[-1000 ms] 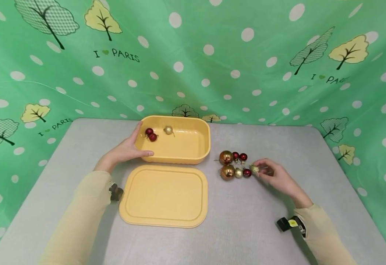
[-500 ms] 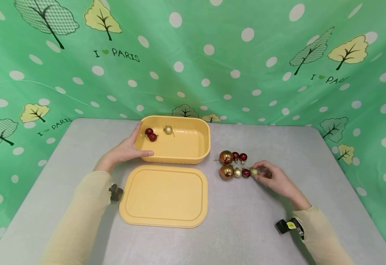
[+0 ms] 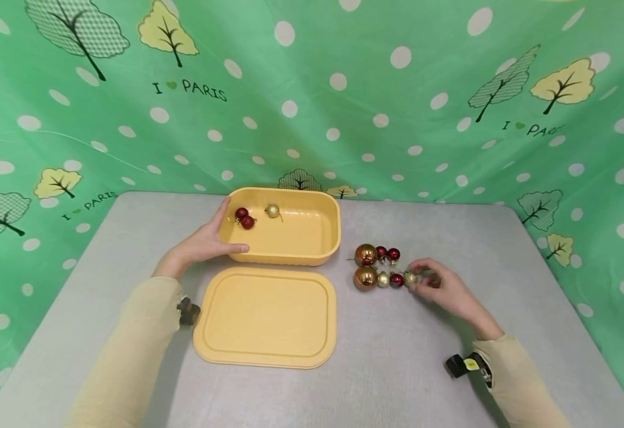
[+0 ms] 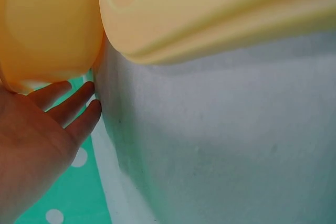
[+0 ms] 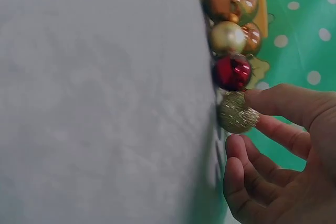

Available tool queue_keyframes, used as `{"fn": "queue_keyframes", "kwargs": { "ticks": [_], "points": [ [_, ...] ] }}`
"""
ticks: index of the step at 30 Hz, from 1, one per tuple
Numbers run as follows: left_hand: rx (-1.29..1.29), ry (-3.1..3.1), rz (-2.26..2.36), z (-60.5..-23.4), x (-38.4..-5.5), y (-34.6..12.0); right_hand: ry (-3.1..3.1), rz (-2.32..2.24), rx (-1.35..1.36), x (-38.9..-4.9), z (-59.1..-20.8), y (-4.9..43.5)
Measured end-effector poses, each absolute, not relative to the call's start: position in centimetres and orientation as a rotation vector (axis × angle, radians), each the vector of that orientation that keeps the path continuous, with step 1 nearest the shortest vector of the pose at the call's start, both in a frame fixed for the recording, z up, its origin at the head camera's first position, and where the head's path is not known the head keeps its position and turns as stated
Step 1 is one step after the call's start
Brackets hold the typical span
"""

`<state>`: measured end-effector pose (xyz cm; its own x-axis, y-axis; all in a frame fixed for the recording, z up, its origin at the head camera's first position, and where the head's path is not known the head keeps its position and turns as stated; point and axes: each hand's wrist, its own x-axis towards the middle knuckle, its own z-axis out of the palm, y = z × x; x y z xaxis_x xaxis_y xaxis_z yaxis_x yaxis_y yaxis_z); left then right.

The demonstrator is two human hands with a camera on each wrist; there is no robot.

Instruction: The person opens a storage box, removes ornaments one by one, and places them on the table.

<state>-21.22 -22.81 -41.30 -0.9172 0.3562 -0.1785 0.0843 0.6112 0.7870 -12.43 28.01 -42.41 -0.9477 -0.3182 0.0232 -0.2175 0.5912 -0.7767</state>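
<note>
My right hand (image 3: 448, 290) pinches a gold glitter bauble (image 5: 236, 113) between thumb and index finger, low at the tabletop. This bauble stands at the right end of a line with a dark red bauble (image 5: 232, 72), a matte gold bauble (image 3: 383, 279) and a large shiny copper bauble (image 3: 366, 278). My left hand (image 3: 200, 242) rests spread against the left end of a yellow box (image 3: 290, 260), thumb along the front rim. In the left wrist view, several of its fingers (image 4: 84, 120) stretch out straight beside the box wall. Two dark red baubles (image 3: 247, 222) and a gold one (image 3: 273, 211) lie inside the box.
Behind the line, another copper bauble (image 3: 366, 254) and two small red ones (image 3: 393, 254) form a second row. A flat yellow lid (image 3: 266, 318) lies in front of the box on the grey table (image 3: 386, 368). A green patterned cloth (image 3: 333, 107) hangs behind.
My right hand has brought the glitter bauble slightly nearer me, into the front line against the red one. That line has shifted slightly left. The left hand and box have stayed put.
</note>
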Motion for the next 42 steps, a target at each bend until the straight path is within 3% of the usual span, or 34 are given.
{"fn": "queue_keyframes", "kwargs": {
  "ticks": [15, 42],
  "points": [
    [0.360, 2.511, 1.216, -41.4, -21.1, -22.8, 2.692, -1.382, -0.382, -13.9, -39.9, 25.9],
    [0.354, 2.507, 1.232, -41.5, -21.3, -22.9, 2.523, -1.425, -0.795, -18.2, -37.5, 12.1]
  ]
}}
